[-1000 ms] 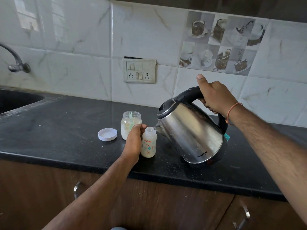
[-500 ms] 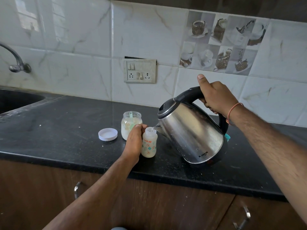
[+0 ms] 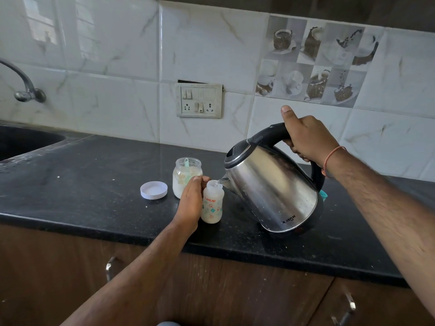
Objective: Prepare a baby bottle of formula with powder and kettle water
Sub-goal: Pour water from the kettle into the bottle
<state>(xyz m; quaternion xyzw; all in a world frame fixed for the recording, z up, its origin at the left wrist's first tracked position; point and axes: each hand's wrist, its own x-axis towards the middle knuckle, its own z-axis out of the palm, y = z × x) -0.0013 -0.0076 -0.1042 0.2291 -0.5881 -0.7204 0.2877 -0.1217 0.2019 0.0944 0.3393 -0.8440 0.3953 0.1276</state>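
A small printed baby bottle [image 3: 212, 205] stands upright on the black counter [image 3: 94, 196], open at the top. My left hand [image 3: 191, 203] grips its left side. My right hand [image 3: 306, 135] holds the black handle of a steel kettle [image 3: 273, 189], which is tilted left with its spout just over the bottle mouth. A thin stream of water runs from the spout into the bottle. Behind my left hand stands an open glass jar of powder [image 3: 186, 172] with a green scoop in it.
The jar's white lid [image 3: 154, 189] lies on the counter left of the jar. A sink [image 3: 26, 142] and tap [image 3: 23, 83] are at the far left. A switch panel [image 3: 199, 100] sits on the tiled wall. A teal object [image 3: 323, 194] peeks out behind the kettle.
Both hands hold nearly the same pose; the kettle stays tilted over the bottle and pouring goes on.
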